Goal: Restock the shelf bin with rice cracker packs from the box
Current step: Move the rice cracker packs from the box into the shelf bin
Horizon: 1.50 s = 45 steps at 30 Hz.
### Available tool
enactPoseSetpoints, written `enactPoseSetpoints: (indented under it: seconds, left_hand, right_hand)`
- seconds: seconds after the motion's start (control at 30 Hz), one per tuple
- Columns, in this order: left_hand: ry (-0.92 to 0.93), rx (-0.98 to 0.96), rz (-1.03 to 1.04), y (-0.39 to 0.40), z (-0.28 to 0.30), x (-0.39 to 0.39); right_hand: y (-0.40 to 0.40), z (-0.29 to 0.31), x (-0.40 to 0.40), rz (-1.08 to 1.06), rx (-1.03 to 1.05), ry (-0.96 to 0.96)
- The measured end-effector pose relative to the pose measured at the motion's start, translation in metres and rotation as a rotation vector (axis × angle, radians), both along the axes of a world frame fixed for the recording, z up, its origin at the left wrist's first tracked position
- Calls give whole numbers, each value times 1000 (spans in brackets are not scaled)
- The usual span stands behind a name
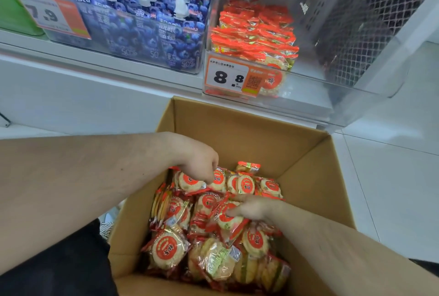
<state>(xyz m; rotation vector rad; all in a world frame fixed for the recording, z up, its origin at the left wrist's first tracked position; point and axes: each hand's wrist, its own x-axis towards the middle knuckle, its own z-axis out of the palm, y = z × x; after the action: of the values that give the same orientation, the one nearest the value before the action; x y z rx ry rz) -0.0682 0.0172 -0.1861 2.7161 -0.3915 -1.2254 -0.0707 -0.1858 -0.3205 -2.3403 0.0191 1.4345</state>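
Pretty bright overall, flat white store lighting with no hard shadows anywhere. The clear shelf bin [356,77] at upper right catches hazy glare on its front wall, so whatever sits behind it looks milky. Strong wide-angle warp too: the shelf edge [95,58] bows across the upper left and lines bend toward the corners. The cardboard box [237,134] is darker inside, soft shade along its near wall at the bottom. Focus is a bit mushy everywhere, with smeary compression on the blue pouches [142,29] at upper left.
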Motion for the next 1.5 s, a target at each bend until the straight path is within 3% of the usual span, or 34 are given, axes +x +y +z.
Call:
enactPoseSetpoints:
  seconds: [0.2,0.33,0.43,0.53,0.63,0.8,0.93,1.07,1.2,1.5]
  left_hand:
    - [12,-10,-2,-2,-2,-7]
    - [7,-8,4,1,5,-8]
    - [-1,-71,82,8,17,-6]
    - [19,-227,263,15,24,-2]
    - [230,-567,502,17,30,-3]
    - [465,-1055,675,2,44,-9]
    - [393,-1154,716,-8,50,-10]
    - [264,-1230,865,-13,52,-12]
    - [223,-1398,1044,-10,61,-11]
    - [195,-1581,1160,-7,69,-8]
  right_hand:
    - [-1,14,-3,102,-70,-47]
    - [1,68,21,233,-63,-142]
    - [-1,120,32,218,87,-132]
    - [-14,162,34,111,313,-108]
    - [-25,186,31,-41,508,-150]
    - [-19,200,28,-271,741,-164]
    - [-14,204,28,-381,830,-219]
    - [-20,215,36,-665,1054,-310]
    - [-25,231,35,-845,1271,-233]
    - [-17,228,25,-809,1259,-284]
